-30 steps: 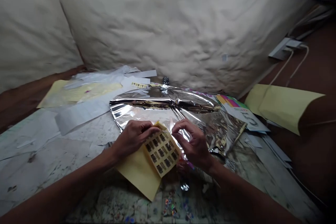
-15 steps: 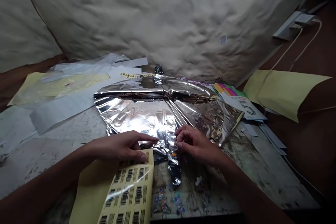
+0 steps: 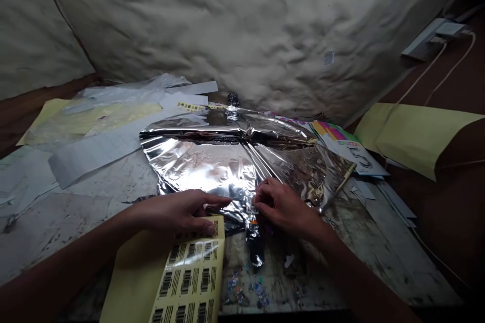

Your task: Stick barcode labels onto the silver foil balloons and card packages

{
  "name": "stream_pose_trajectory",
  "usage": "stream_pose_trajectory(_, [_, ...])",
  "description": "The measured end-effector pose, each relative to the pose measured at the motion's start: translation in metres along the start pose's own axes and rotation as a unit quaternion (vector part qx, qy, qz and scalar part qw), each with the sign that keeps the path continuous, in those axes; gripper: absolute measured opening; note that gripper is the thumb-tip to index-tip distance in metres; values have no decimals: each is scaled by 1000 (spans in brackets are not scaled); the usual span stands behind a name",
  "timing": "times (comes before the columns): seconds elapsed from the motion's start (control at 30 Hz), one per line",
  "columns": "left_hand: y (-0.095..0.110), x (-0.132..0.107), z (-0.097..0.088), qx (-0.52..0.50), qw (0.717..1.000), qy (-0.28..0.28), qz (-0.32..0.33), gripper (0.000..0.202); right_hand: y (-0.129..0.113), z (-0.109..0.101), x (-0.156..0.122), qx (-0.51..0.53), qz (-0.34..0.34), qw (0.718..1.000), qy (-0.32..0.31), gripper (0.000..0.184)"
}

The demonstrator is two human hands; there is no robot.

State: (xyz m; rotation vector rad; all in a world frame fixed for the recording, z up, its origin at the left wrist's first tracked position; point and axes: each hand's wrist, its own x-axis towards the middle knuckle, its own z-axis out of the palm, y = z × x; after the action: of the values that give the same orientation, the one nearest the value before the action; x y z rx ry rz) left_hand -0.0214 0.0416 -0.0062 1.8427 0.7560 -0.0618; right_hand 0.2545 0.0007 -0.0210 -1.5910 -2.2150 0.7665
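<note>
A silver foil balloon lies flat and creased on the table, its narrow tail pointing toward me. My left hand holds a yellow sheet of barcode stickers, thumb on top near its upper corner. The left index finger stretches out over the foil. Beside the tail, my right hand is closed in a pinch, with a small white barcode sticker at its fingertips. That sticker lies against or just above the foil; I cannot tell which.
Clear plastic bags and papers cover the left side. Colourful printed packs lie at the right, below a hanging yellow sheet. A power strip with white cables is at upper right. Small shiny bits dot the near edge.
The view has shifted slightly, so most things sit a little further right. The small barcode sticker now shows clearly at my right fingertips over the foil. My left hand keeps its hold on the sheet.
</note>
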Motion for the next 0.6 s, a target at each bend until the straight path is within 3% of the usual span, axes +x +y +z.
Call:
stream_pose_trajectory(0.17, [-2,-2,-2,6,1000,-6,13,65,3,-4,-18,-40,-68,996,33,27])
stream_pose_trajectory(0.3, [3,-5,-2,11,1000,0,0,66,9,-10,-31,-73,-199,977,-32,21])
stream_pose_trajectory(0.43, [7,-6,0,-25,999,-12,20,68,21,-3,-29,-79,-283,956,19,20])
stream_pose_trajectory(0.6, [6,-4,3,-27,998,-33,54,69,28,6,-25,3,-269,962,51,16])
